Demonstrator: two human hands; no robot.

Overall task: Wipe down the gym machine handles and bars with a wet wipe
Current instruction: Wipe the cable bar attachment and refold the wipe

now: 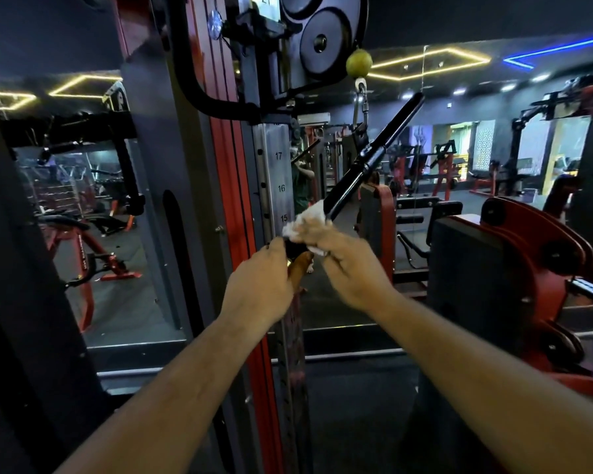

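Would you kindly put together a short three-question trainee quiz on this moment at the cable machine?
1. True or false: the right hand holds the white wipe against the black bar.
2. Which hand grips the bar's lower end? A. left hand B. right hand C. neither
3. Fill in: the bar hangs by a metal clip below a yellow ____.

Key: 1 true; 2 A; 3 ball.

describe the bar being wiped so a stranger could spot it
Start at the red upright column with the numbered steel strip. Beside it, a straight black metal bar hangs tilted from a silver clip, the only bar with a white wet wipe wrapped round it.
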